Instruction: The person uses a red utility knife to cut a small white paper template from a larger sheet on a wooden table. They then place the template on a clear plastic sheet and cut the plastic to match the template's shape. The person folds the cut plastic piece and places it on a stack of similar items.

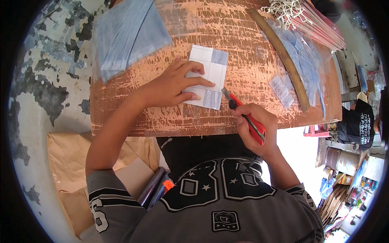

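Note:
A white card marked with lines [216,73], with grey-blue patches at two of its corners, lies on the worn brown table. My left hand [178,83] rests spread over its left part, fingertips pressing on it. In my right hand [257,121] is a red utility knife [253,126] with a dark slider. Its blade [225,93] is out and points at the card's lower right edge. I cannot tell whether the blade tip touches the card.
Blue plastic sheets [133,40] lie at the table's far left. On the right are a curved wooden strip [281,58], small clear packets [281,92], more blue plastic [306,60] and a bundle of pink sticks with white strings [310,22]. A peeling wall [48,81] stands at left.

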`<move>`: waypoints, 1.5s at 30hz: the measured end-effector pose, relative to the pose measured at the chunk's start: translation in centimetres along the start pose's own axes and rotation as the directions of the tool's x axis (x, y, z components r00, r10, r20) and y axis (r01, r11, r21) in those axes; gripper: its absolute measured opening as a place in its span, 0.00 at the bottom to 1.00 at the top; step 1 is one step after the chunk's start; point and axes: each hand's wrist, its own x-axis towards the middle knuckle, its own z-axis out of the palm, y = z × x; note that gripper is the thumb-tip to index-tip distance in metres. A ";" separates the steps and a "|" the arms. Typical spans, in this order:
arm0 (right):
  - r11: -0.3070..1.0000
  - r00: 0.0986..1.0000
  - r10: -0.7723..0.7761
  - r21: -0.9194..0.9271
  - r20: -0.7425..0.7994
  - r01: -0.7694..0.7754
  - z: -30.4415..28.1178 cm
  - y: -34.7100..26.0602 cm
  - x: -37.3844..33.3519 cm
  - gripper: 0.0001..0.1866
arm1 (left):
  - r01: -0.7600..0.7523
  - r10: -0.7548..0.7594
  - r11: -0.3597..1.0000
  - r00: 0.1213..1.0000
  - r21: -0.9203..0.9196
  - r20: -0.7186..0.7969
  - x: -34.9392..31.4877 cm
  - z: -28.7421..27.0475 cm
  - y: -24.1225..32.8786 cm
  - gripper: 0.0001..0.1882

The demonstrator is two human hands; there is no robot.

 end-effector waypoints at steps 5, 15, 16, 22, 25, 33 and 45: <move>0.992 0.992 -0.128 -0.010 -0.017 0.128 1.3 -0.7 -0.7 0.10 | -0.018 0.018 1.000 1.000 0.010 -0.016 0.0 0.0 -0.2 0.25; 0.989 0.989 -0.140 -0.058 -0.039 0.138 3.8 -0.6 -0.6 0.12 | -0.025 0.025 0.999 1.000 0.026 -0.006 0.0 0.2 -0.4 0.24; 0.989 0.989 -0.137 -0.055 -0.049 0.135 3.9 -0.6 -0.6 0.12 | -0.031 0.032 0.999 0.999 0.025 -0.006 0.0 0.2 -0.5 0.24; 0.992 0.990 -0.118 -0.058 -0.074 0.114 4.2 -0.8 -0.5 0.10 | -0.043 0.043 0.999 0.999 0.000 -0.030 0.0 0.3 -0.7 0.24; 0.990 0.988 -0.129 -0.065 -0.080 0.124 4.4 -0.7 -0.5 0.10 | -0.043 0.042 0.999 0.999 -0.012 -0.034 0.0 0.4 -0.7 0.24; 0.987 0.984 -0.147 -0.083 -0.101 0.139 4.6 -0.8 -0.3 0.09 | -0.035 0.034 0.999 0.997 -0.006 -0.069 0.0 0.8 -0.8 0.24; 0.981 0.981 -0.165 -0.117 -0.101 0.153 4.9 -0.8 -0.2 0.09 | -0.002 0.001 1.000 1.000 -0.025 -0.025 -0.1 0.6 -0.7 0.25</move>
